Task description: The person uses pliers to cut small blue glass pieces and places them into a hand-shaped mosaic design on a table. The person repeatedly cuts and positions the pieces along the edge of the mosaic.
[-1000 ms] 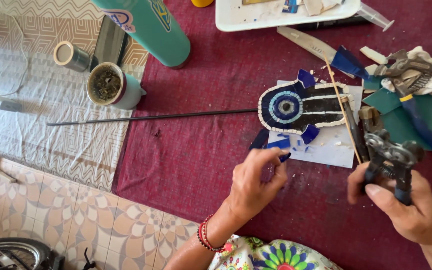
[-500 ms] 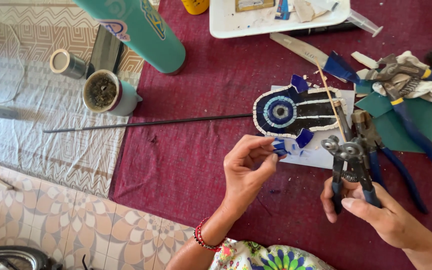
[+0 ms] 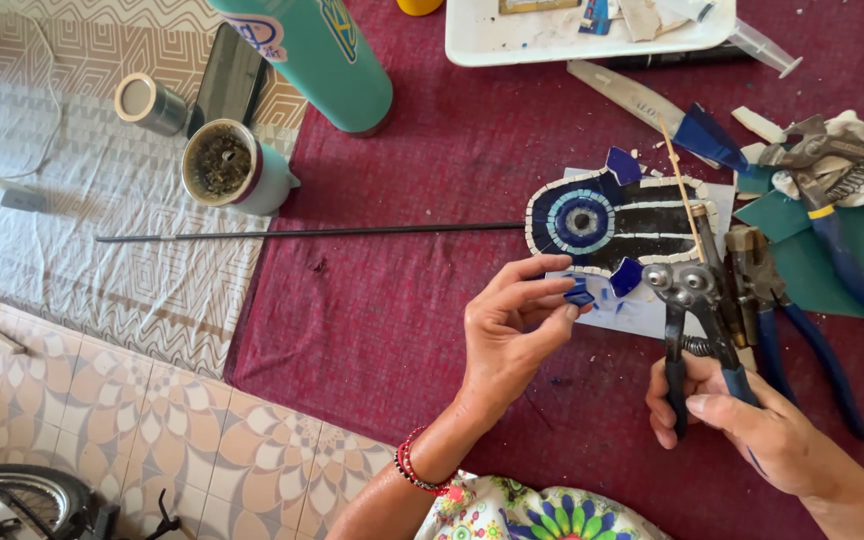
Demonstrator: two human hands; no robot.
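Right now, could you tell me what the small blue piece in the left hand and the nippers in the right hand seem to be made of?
The blue piece looks like glossy glass or glazed tile, judging by its deep colour, sheen and sharp edges. The nippers look like bare grey steel, with round cutting wheels, a coil spring and blue coated handles.

Blue (white-edged) mosaic (image 3: 612, 225), maroon cloth (image 3: 432, 290)

I see maroon cloth (image 3: 422, 300) over the work surface: mosaic piece (image 3: 617, 222), teal bottle (image 3: 317, 55), white tray (image 3: 472, 45), blue-handled pliers (image 3: 837, 240), black rod (image 3: 302, 233).
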